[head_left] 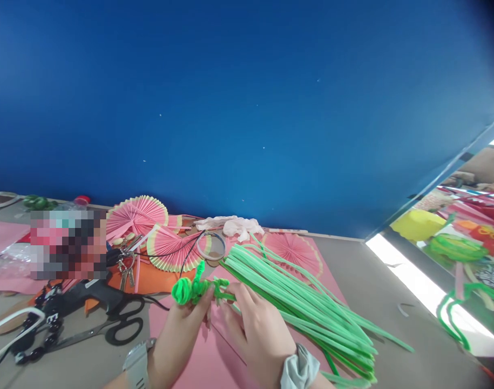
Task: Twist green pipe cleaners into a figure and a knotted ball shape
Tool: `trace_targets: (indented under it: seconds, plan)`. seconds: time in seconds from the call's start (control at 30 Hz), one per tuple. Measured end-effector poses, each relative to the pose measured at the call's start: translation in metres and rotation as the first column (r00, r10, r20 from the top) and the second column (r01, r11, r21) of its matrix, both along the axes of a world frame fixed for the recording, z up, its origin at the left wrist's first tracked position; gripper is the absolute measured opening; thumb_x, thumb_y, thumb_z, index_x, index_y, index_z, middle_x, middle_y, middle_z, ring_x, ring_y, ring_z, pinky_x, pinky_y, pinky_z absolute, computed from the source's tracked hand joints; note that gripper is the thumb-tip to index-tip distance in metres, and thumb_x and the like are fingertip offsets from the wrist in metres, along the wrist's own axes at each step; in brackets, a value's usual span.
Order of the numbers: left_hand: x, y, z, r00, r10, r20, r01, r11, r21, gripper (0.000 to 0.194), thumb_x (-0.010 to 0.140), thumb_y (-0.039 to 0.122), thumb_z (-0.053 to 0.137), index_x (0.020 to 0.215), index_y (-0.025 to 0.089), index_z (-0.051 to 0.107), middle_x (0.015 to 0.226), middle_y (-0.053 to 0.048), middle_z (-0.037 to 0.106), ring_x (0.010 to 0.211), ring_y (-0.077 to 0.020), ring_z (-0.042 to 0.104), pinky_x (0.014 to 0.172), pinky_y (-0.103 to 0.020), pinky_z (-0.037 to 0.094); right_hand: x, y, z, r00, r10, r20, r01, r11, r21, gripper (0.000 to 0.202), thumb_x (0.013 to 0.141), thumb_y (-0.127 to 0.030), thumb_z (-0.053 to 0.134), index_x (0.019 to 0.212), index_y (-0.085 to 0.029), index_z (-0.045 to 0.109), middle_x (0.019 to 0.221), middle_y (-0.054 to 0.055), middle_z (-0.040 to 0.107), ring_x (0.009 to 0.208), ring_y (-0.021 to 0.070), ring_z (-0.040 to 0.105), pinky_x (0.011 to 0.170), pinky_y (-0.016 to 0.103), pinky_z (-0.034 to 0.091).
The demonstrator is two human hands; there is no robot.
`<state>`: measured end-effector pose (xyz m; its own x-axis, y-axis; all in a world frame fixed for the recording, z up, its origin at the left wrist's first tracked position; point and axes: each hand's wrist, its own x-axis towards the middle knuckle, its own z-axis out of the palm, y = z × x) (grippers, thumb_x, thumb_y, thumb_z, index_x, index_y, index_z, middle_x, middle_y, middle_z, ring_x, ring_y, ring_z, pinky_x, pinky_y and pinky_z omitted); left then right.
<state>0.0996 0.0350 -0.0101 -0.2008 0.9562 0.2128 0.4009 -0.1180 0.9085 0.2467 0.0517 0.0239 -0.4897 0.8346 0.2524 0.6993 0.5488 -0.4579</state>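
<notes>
Between my two hands is a green pipe-cleaner figure [194,288], with a coiled ball at its left end and a short stem standing up from it. My left hand [185,319] pinches the figure near its middle, thumb on top. Fingers of my right hand [257,324] close on the figure's right end, where a strand runs under the fingertips; the exact grip there is partly hidden. Both hands are above a pink paper sheet [182,362]. Just right of them lies a large bundle of green pipe cleaners [303,302], mostly light green with darker ones underneath.
Black-handled scissors [125,327], a black glue gun [96,294], keys [126,265] and a beaded strap [52,319] lie to the left. Pink paper fans [137,219], a ring [211,246] and crumpled white plastic [241,227] sit along the blue partition [247,119].
</notes>
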Motion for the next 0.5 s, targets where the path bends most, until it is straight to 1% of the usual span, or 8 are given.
trace_targets:
  seconds: [0.03, 0.07, 0.13, 0.2, 0.27, 0.33, 0.43, 0.5]
  plan:
    - [0.0, 0.0, 0.002, 1.0, -0.003, -0.027, 0.003, 1.0, 0.012, 0.024, 0.084, 0.035, 0.044, 0.076, 0.02, 0.061, 0.059, -0.001, 0.06, 0.055, -0.0149, 0.057, 0.054, -0.027, 0.05, -0.002, 0.0, -0.002, 0.999, -0.013, 0.034, 0.014, 1.0, -0.012, 0.018, 0.086, -0.018, 0.041, 0.102, -0.018, 0.05, 0.089, 0.005, 0.063, 0.075, 0.0196, 0.062, 0.062, 0.028, 0.046]
    - [0.0, -0.001, 0.004, 1.0, -0.013, -0.016, 0.013, 1.0, 0.004, 0.024, 0.083, 0.035, 0.044, 0.076, 0.02, 0.062, 0.059, -0.001, 0.06, 0.055, -0.0155, 0.056, 0.054, -0.027, 0.05, -0.003, 0.0, -0.004, 0.998, -0.019, 0.06, 0.02, 1.0, -0.011, 0.021, 0.085, -0.017, 0.042, 0.104, -0.019, 0.05, 0.092, 0.005, 0.063, 0.076, 0.02, 0.062, 0.062, 0.028, 0.046]
    - [0.0, -0.002, 0.006, 0.999, -0.043, 0.015, 0.044, 0.999, -0.023, 0.026, 0.082, 0.035, 0.045, 0.071, 0.021, 0.063, 0.053, 0.0, 0.058, 0.051, -0.0155, 0.054, 0.051, -0.028, 0.049, -0.004, 0.0, -0.007, 0.996, -0.03, 0.082, 0.028, 0.999, 0.023, 0.024, 0.084, -0.015, 0.043, 0.106, -0.019, 0.051, 0.095, 0.005, 0.063, 0.078, 0.0201, 0.063, 0.064, 0.028, 0.047]
    - [0.0, -0.003, 0.006, 0.996, -0.066, 0.052, 0.07, 0.995, -0.066, 0.027, 0.082, 0.035, 0.045, 0.066, 0.021, 0.061, 0.051, 0.0, 0.055, 0.049, -0.015, 0.052, 0.05, -0.027, 0.048, -0.004, 0.001, -0.011, 0.996, -0.033, 0.087, 0.027, 0.997, 0.075, 0.024, 0.083, -0.014, 0.045, 0.105, -0.018, 0.052, 0.094, 0.006, 0.064, 0.078, 0.0201, 0.063, 0.065, 0.028, 0.047]
    - [0.0, -0.004, 0.005, 0.987, -0.082, 0.135, 0.099, 0.988, -0.122, 0.027, 0.082, 0.036, 0.045, 0.063, 0.021, 0.058, 0.054, 0.0, 0.055, 0.051, -0.0147, 0.051, 0.053, -0.027, 0.048, -0.002, 0.002, -0.014, 0.995, -0.011, 0.102, -0.003, 0.991, 0.133, 0.024, 0.083, -0.013, 0.045, 0.106, -0.017, 0.053, 0.092, 0.006, 0.064, 0.076, 0.0198, 0.063, 0.065, 0.028, 0.047]
    - [0.001, -0.003, 0.002, 0.961, -0.087, 0.263, 0.14, 0.972, -0.188, 0.026, 0.082, 0.038, 0.047, 0.063, 0.02, 0.054, 0.056, 0.001, 0.053, 0.053, -0.0143, 0.051, 0.054, -0.027, 0.048, -0.001, 0.004, -0.017, 0.992, 0.035, 0.125, -0.055, 0.985, 0.165, 0.024, 0.083, -0.01, 0.046, 0.105, -0.016, 0.053, 0.09, 0.006, 0.065, 0.075, 0.019, 0.063, 0.065, 0.027, 0.047]
    - [0.001, -0.001, -0.001, 0.902, -0.061, 0.428, 0.186, 0.949, -0.256, 0.026, 0.081, 0.041, 0.05, 0.065, 0.02, 0.05, 0.057, 0.002, 0.049, 0.054, -0.0132, 0.049, 0.052, -0.026, 0.046, 0.001, 0.006, -0.018, 0.985, 0.045, 0.167, -0.073, 0.984, 0.16, 0.021, 0.082, -0.008, 0.048, 0.1, -0.016, 0.055, 0.09, 0.006, 0.065, 0.074, 0.0193, 0.062, 0.065, 0.028, 0.047]
    - [0.001, 0.0, -0.003, 0.885, -0.065, 0.461, 0.199, 0.948, -0.247, 0.027, 0.082, 0.041, 0.049, 0.064, 0.02, 0.049, 0.057, 0.003, 0.046, 0.053, -0.0121, 0.046, 0.05, -0.024, 0.043, 0.001, 0.008, -0.016, 0.982, 0.037, 0.186, -0.061, 0.99, 0.125, 0.02, 0.082, -0.007, 0.049, 0.098, -0.016, 0.057, 0.091, 0.007, 0.065, 0.075, 0.0204, 0.062, 0.066, 0.03, 0.046]
